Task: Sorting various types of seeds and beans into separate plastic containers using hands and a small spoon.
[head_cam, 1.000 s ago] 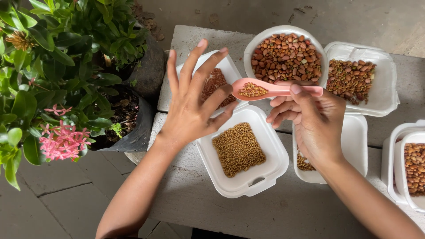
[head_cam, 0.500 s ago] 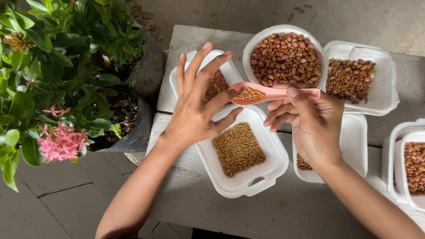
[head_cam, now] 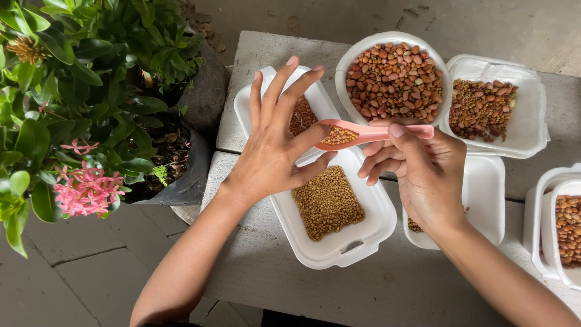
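My right hand (head_cam: 417, 175) grips the handle of a pink spoon (head_cam: 369, 132) loaded with small tan seeds. The spoon's bowl hangs over the gap between two white foam trays. My left hand (head_cam: 275, 145) is spread flat with fingers apart, hovering beside the spoon's bowl and holding nothing. Below it lies a foam tray of tan seeds (head_cam: 330, 203). Behind my left hand sits a foam tray of reddish-brown grains (head_cam: 257, 100), mostly hidden. A white bowl of peanuts (head_cam: 393, 75) stands just beyond the spoon.
A foam tray of mixed beans (head_cam: 490, 106) sits at the back right, another tray (head_cam: 484, 200) lies under my right wrist, and containers of peanuts (head_cam: 560, 221) stand at the right edge. A potted plant with pink flowers (head_cam: 85, 188) crowds the concrete bench's left end.
The loaded spoon has shifted slightly left and toward the reddish-grain tray. My left hand stays spread beside it, nearly unmoved.
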